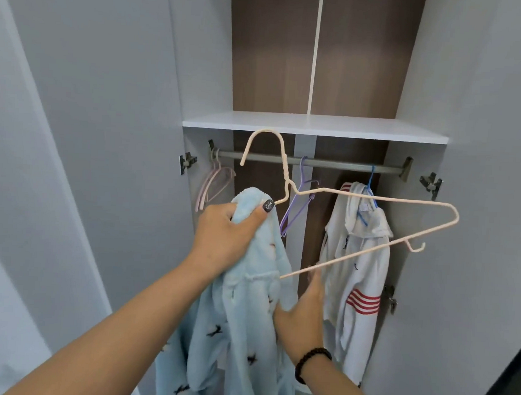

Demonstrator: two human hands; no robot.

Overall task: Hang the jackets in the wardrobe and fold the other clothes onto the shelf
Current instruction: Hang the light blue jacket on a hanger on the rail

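fleecy blue jacket (247, 302), coated wire hanger (373, 200)

— Where is the camera looking from?
— It's sitting on the person's head, facing forward into the open wardrobe (314, 130), close up, its rail (309, 162) crossing mid-frame.

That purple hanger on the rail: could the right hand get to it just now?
Probably yes. The purple hanger hangs in an open gap behind the cream hanger, and the right hand only touches the blue jacket with straight fingers, so it could reach past the wire.
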